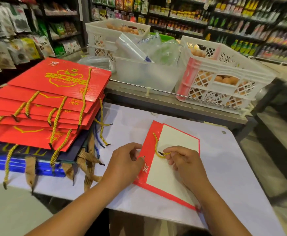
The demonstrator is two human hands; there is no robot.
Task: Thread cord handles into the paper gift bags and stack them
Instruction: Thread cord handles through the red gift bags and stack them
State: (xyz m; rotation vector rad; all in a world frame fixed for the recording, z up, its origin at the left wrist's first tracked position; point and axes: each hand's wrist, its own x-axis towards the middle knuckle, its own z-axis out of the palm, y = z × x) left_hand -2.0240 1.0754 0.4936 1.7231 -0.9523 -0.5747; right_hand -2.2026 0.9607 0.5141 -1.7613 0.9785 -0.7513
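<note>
Two white lattice plastic crates (224, 82) sit behind the white work table (232, 167); the nearer right one holds brown eggs, the far left one (115, 36) also shows eggs at its top. Between them a translucent plastic tub (146, 77) holds crumpled clear plastic bags (147, 48); a green rim shows behind it, what it belongs to unclear.

Head view, task items: flat red paper gift bag (171, 159) lies on the table centre-right, white inner panel up, red folded rim toward the left hand. Left hand (127, 166) pinches the bag's red rim by a punched hole, fingers curled on the paper. Right hand (181, 160) pinches a yellow twisted cord (158, 150) near its black tip, fingers narrow round it; the cord's other end runs up to the rim farther along, whether it passes through a hole there is hard to tell.

Left of the hands, a stack of red gift bags (54, 103) with gold print and yellow cord handles hanging over the near edge, resting on dark blue bags (25, 160) with tan ribbon handles. Lower bags in the pile mostly hidden; stack cut off at the left edge.

Shop shelves (241, 19) behind are blurred, products unreadable. Both forearms cut off at the bottom.
</note>
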